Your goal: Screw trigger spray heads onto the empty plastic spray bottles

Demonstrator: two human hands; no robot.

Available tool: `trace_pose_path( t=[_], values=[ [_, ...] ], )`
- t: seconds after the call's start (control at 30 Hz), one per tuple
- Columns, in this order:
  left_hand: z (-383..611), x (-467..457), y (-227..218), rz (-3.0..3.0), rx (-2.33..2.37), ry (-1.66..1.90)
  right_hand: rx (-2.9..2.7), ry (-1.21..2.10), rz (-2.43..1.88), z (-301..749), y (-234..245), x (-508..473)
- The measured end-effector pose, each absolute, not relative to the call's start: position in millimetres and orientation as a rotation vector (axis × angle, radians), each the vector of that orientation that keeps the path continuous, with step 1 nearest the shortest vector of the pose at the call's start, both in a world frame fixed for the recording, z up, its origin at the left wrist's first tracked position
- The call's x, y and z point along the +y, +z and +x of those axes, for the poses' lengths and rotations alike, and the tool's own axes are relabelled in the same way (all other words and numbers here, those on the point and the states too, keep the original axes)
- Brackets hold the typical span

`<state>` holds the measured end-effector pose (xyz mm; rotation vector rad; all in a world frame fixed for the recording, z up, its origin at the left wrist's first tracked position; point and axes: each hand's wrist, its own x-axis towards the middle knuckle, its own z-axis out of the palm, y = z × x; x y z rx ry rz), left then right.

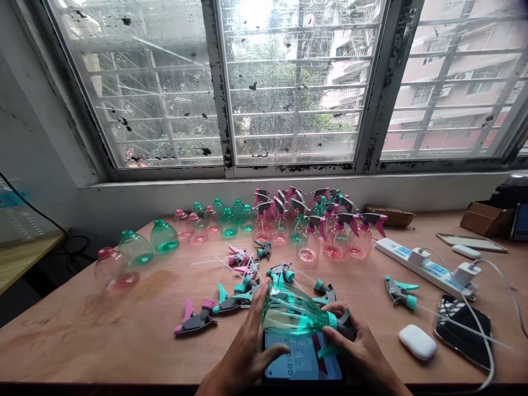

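A clear teal spray bottle (pixel 289 313) lies on its side between my hands, just above a phone (pixel 303 363) with a lit screen. My left hand (pixel 251 346) wraps round the bottle's body. My right hand (pixel 357 352) is closed on the grey and teal trigger head (pixel 340 324) at the bottle's neck. Several loose trigger heads (pixel 231 300) in pink and teal lie scattered on the wooden table (pixel 103 324) just beyond my hands.
Assembled pink and teal spray bottles (pixel 313 225) stand in a group at the back. Capless bottles (pixel 165 236) stand to the left. On the right lie one trigger head (pixel 400 291), a power strip (pixel 429 267), a white case (pixel 417 342) and a dark phone (pixel 462 330).
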<state>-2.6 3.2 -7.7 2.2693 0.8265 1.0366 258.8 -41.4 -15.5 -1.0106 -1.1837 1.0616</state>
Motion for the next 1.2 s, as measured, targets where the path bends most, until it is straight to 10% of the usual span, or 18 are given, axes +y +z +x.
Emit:
trace_pose_path(
  t=[1.2],
  values=[
    [1.1, 1.4, -1.6, 2.239, 0.909, 1.073, -1.206, 1.086, -1.036, 260.9, -19.7, -38.5]
  ],
)
